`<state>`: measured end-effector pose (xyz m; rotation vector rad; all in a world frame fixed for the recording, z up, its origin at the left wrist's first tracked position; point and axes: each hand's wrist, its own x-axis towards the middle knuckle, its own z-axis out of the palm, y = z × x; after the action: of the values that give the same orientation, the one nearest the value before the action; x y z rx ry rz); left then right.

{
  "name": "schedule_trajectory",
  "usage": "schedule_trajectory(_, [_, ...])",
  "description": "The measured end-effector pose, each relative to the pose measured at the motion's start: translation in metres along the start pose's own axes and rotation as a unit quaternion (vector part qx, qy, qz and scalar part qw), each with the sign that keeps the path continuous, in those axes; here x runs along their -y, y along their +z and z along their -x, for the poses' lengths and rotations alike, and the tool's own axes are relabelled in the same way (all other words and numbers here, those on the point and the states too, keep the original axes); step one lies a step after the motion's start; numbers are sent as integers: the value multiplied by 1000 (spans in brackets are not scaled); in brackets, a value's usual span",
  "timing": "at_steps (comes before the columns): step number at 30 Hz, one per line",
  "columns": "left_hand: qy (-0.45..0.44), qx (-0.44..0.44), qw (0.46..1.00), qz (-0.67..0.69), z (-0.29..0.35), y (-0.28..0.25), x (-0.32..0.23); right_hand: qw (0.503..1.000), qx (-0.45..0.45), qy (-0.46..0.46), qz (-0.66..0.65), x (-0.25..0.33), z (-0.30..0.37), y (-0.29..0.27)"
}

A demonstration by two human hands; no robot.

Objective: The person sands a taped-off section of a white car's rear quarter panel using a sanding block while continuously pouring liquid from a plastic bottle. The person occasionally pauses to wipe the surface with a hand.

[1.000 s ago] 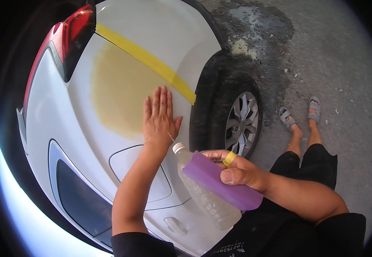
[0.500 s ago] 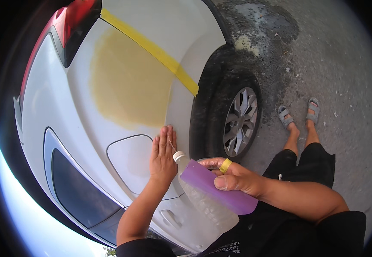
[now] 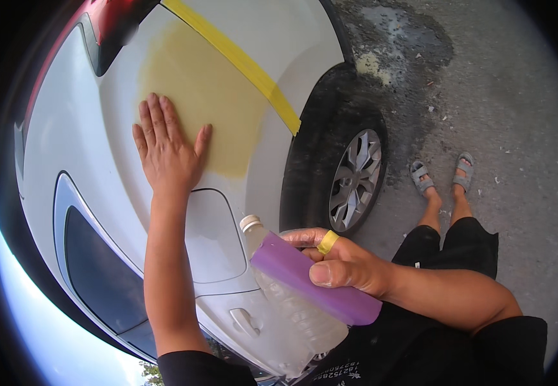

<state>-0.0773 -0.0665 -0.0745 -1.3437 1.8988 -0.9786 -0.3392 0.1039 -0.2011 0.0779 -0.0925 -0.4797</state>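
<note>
My left hand (image 3: pixel 171 141) lies flat with spread fingers on the tan filler patch (image 3: pixel 208 83) of a white car's rear side panel. The palm rests at the patch's lower left edge. My right hand (image 3: pixel 340 260) grips a clear plastic bottle (image 3: pixel 292 309) with a white cap (image 3: pixel 249 222), together with a purple sheet (image 3: pixel 317 283), possibly sandpaper, pressed along its side. Yellow tape is wrapped round one right finger. The bottle's capped end tilts up toward the fuel flap (image 3: pixel 214 238), and cloudy liquid seems to be inside.
A yellow masking tape strip (image 3: pixel 240 61) runs along the panel above the patch. The rear wheel (image 3: pixel 356 180) stands at the right. A red tail light (image 3: pixel 108 26) is at the far left. Wet, pale stains (image 3: pixel 382 38) mark the grey ground (image 3: pixel 504 96) beyond the wheel.
My left hand has moved from beside the bottle's cap, near the fuel flap, up and left onto the patch, its fingers now spread. The thin water jet from the cap no longer shows.
</note>
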Motion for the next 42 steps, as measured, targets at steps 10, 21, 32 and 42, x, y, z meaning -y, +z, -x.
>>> schedule_trajectory(10, [53,130,989,54,66,-3,-85,999,-43,-12,15,-5,6,-3])
schedule_trajectory(21, [121,128,982,73,114,-2,-51,999,-21,-17,42,1,-8,17])
schedule_trajectory(32, [-80,30,993,-79,-56,-7,-1,1000,-6,-27,12,12,-36,26])
schedule_trajectory(42, [108,60,992,29,68,0,-27,997,13,-69,27,28,-42,35])
